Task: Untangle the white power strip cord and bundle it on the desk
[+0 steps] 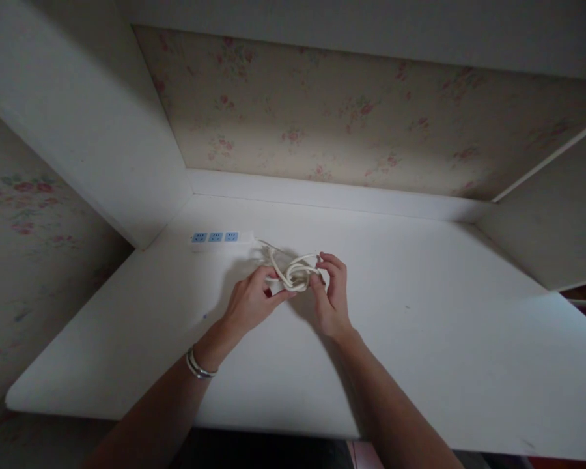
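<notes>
Both hands grip the cord bundle [295, 272] just right of the strip [221, 238]: left hand [251, 303] nearer the strip, right hand [333, 293] farther.

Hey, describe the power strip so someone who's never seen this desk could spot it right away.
On the white desk, look to the back left corner beside the side panel. The power strip lies flat there, just beyond the left hand and right hand holding its bundled cord. Three blue sockets in a row set it apart.
</notes>
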A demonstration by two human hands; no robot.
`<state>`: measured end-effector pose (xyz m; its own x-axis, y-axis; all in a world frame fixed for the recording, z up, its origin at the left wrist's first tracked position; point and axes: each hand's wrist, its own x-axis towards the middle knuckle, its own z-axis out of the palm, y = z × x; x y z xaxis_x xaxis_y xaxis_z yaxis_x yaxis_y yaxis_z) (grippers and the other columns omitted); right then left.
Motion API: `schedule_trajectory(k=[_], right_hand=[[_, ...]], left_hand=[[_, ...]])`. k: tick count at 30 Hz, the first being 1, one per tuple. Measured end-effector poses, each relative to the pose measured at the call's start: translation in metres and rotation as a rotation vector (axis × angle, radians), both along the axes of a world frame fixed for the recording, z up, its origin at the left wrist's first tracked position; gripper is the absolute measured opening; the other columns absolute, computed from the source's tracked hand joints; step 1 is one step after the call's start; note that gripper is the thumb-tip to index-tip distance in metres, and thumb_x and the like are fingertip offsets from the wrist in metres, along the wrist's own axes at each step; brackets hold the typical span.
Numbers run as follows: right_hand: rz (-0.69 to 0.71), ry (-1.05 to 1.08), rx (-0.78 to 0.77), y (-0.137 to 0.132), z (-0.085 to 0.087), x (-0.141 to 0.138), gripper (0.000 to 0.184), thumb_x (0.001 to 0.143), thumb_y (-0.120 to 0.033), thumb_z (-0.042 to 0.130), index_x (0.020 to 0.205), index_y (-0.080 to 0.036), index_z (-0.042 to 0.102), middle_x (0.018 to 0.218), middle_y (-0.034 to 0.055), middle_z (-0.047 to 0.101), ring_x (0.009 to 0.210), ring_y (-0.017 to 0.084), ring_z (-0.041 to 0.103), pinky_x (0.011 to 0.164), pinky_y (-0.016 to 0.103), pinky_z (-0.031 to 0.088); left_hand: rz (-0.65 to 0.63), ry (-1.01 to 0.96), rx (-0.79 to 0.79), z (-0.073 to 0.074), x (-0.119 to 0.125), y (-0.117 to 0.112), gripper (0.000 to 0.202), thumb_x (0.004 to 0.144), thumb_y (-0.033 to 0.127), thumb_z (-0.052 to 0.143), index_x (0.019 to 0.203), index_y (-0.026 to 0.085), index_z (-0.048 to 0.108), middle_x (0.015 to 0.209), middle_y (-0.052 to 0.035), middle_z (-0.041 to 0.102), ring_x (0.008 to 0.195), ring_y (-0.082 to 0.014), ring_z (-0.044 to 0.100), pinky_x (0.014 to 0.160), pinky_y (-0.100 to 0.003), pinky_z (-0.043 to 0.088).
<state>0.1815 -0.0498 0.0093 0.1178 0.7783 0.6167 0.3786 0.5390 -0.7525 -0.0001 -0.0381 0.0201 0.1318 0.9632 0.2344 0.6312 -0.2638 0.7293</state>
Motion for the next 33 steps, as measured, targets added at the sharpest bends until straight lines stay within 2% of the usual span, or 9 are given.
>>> schedule_trajectory(k=[2, 5, 7, 9, 13, 18, 25, 33], right_hand=[[-0.029, -0.160, 0.093, -0.0042, 0.0012, 0.0023, 0.027, 0.085, -0.019, 0.052, 0.110, -0.027, 0.054, 0.124, 0.0076, 0.048, 0.121, 0.026, 0.044, 0.101, 0.050, 0.038], [-0.070, -0.402, 0.219, -0.0069, 0.0020, 0.0041, 0.027, 0.076, -0.016, 0.057, 0.101, -0.026, 0.059, 0.109, 0.0066, 0.055, 0.109, 0.027, 0.051, 0.097, 0.051, 0.038], [-0.121, -0.503, 0.269, -0.0063, 0.0030, 0.0034, 0.026, 0.075, -0.015, 0.060, 0.099, -0.025, 0.062, 0.102, 0.0056, 0.058, 0.104, 0.026, 0.053, 0.096, 0.050, 0.037], [-0.181, -0.562, 0.301, -0.0050, 0.0045, 0.0023, 0.026, 0.075, -0.016, 0.065, 0.099, -0.026, 0.064, 0.100, 0.0046, 0.062, 0.104, 0.025, 0.054, 0.098, 0.049, 0.035], [-0.220, -0.609, 0.333, -0.0026, 0.0066, 0.0023, 0.030, 0.078, -0.019, 0.070, 0.105, -0.030, 0.065, 0.102, 0.0029, 0.067, 0.103, 0.023, 0.056, 0.099, 0.046, 0.034], [-0.200, -0.614, 0.339, -0.0017, 0.0068, 0.0040, 0.027, 0.081, -0.020, 0.071, 0.105, -0.030, 0.064, 0.102, 0.0017, 0.070, 0.100, 0.021, 0.059, 0.098, 0.043, 0.036], [-0.195, -0.614, 0.373, -0.0018, 0.0082, 0.0052, 0.025, 0.082, -0.018, 0.071, 0.102, -0.029, 0.063, 0.096, -0.0005, 0.073, 0.092, 0.019, 0.061, 0.096, 0.043, 0.038], [-0.144, -0.706, 0.307, -0.0020, 0.0104, 0.0036, 0.017, 0.084, -0.019, 0.067, 0.098, -0.026, 0.063, 0.097, 0.0010, 0.071, 0.090, 0.019, 0.056, 0.093, 0.041, 0.037]], left_hand=[[0.027, -0.024, -0.015, -0.0017, 0.0001, 0.0005, 0.049, 0.070, 0.053, 0.074, 0.105, 0.022, 0.057, 0.064, 0.0028, 0.065, 0.055, -0.0154, 0.061, 0.055, -0.024, 0.042], [0.010, -0.059, 0.049, -0.0043, -0.0004, 0.0017, 0.059, 0.071, 0.049, 0.074, 0.120, 0.024, 0.052, 0.087, -0.0006, 0.071, 0.056, -0.0128, 0.062, 0.055, -0.024, 0.045], [-0.008, -0.043, 0.127, -0.0058, -0.0012, 0.0026, 0.059, 0.073, 0.046, 0.074, 0.123, 0.025, 0.051, 0.102, -0.0030, 0.071, 0.057, -0.0111, 0.063, 0.056, -0.023, 0.047], [-0.017, -0.005, 0.216, -0.0069, -0.0023, 0.0033, 0.052, 0.075, 0.046, 0.073, 0.118, 0.023, 0.055, 0.101, -0.0038, 0.071, 0.060, -0.0108, 0.063, 0.057, -0.022, 0.048], [-0.018, 0.020, 0.374, -0.0074, -0.0040, 0.0042, 0.041, 0.079, 0.046, 0.069, 0.109, 0.020, 0.060, 0.096, -0.0045, 0.072, 0.059, -0.0095, 0.062, 0.058, -0.021, 0.050], [-0.020, 0.036, 0.467, -0.0058, -0.0058, 0.0042, 0.038, 0.081, 0.043, 0.069, 0.109, 0.019, 0.062, 0.095, -0.0045, 0.072, 0.058, -0.0076, 0.062, 0.057, -0.018, 0.050], [-0.076, 0.098, 0.448, -0.0049, -0.0094, 0.0032, 0.027, 0.087, 0.036, 0.062, 0.108, 0.019, 0.063, 0.097, -0.0048, 0.072, 0.069, -0.0110, 0.066, 0.064, -0.020, 0.050], [-0.096, 0.017, 0.378, -0.0046, -0.0078, 0.0045, 0.020, 0.093, 0.029, 0.051, 0.106, 0.021, 0.064, 0.095, -0.0044, 0.073, 0.080, -0.0128, 0.067, 0.071, -0.021, 0.050]])
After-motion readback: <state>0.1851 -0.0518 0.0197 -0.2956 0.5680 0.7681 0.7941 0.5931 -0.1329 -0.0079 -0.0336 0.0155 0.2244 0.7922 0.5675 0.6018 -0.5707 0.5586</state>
